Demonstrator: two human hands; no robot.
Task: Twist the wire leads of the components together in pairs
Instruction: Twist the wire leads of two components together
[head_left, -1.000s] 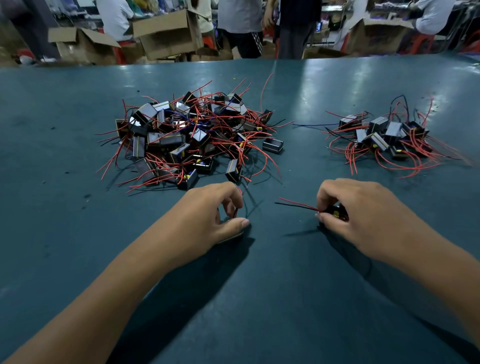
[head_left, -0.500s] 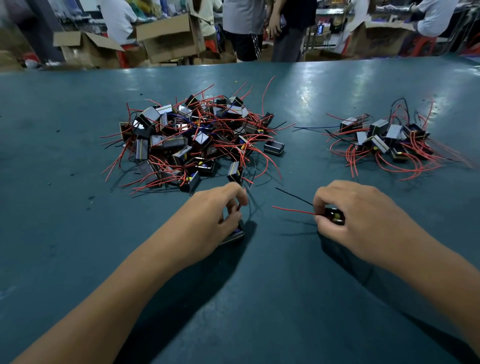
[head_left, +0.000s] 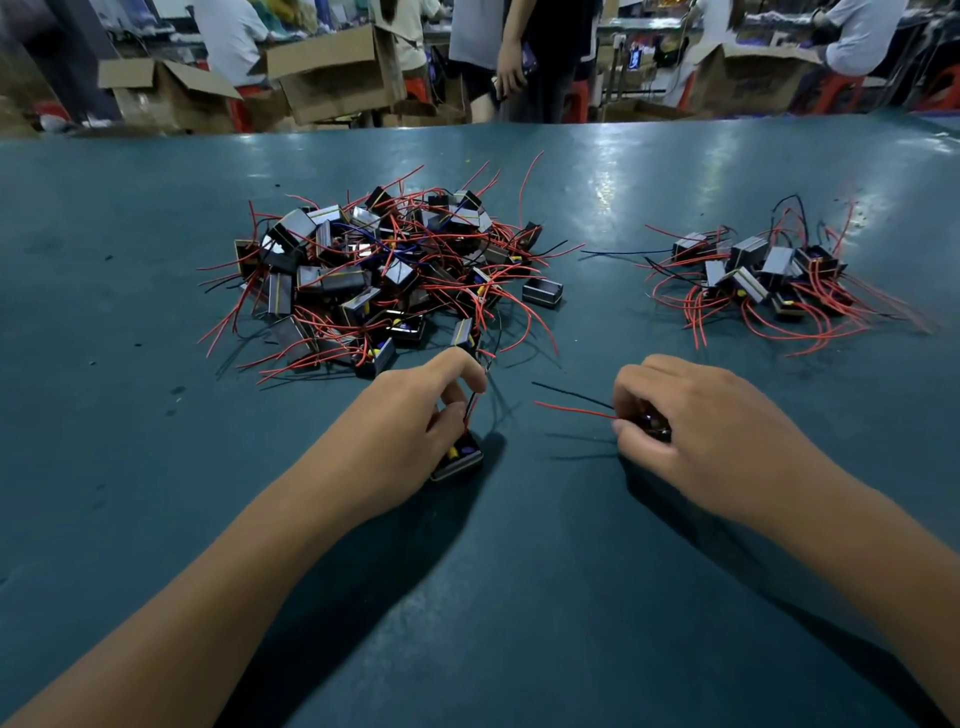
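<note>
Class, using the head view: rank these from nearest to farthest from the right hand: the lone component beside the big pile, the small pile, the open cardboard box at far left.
From the right hand:
1. Lone component, ahead-left.
2. Small pile, ahead-right; close to call with 1.
3. Cardboard box, far left, beyond the table.

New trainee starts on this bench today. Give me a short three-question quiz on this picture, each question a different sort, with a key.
1. True or false: the left hand holds a component with its leads pinched upward in the fingers.
2. Multiple choice: the red lead and black lead sticking out of the right hand point: A) toward the left hand; B) toward the small pile; C) toward the person.
3. Fill in: the larger heap of components lies on the ___ side of the table.

Key: 1 true; 2 A; 3 left.
</note>
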